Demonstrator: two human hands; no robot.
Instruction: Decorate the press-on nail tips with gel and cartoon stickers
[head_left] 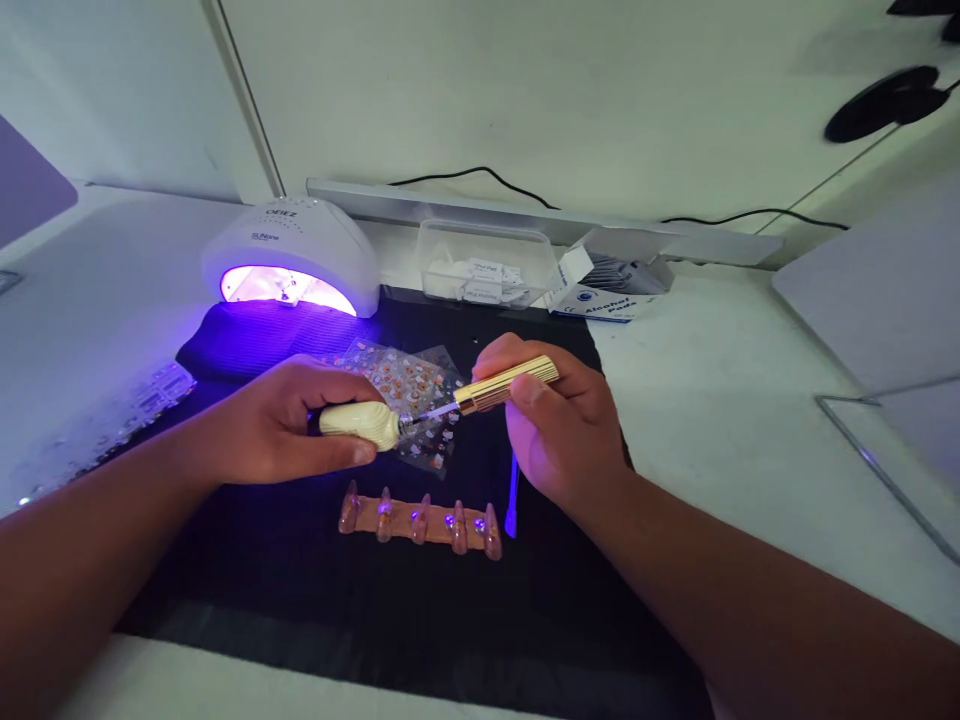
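The left hand (pixel 281 425) closes its grip around a cream, ridged, rounded bottle (pixel 358 425), held tilted over the black cloth mat (pixel 300 590); the right hand (pixel 566 425) pinches a gold, ribbed, cylindrical cap (pixel 506 383), its slim pale brush (pixel 436 411) at the bottle's neck. Steady wrists and a slow wipe against the rim should avoid drips near the translucent pink pointed nail tips (pixel 460 527).

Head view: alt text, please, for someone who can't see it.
The left hand holds a cream bottle while the right hand holds a gold-handled brush at its neck. Below, five nail tips sit across an orange strip on a black mat; a lit white lamp glows behind.
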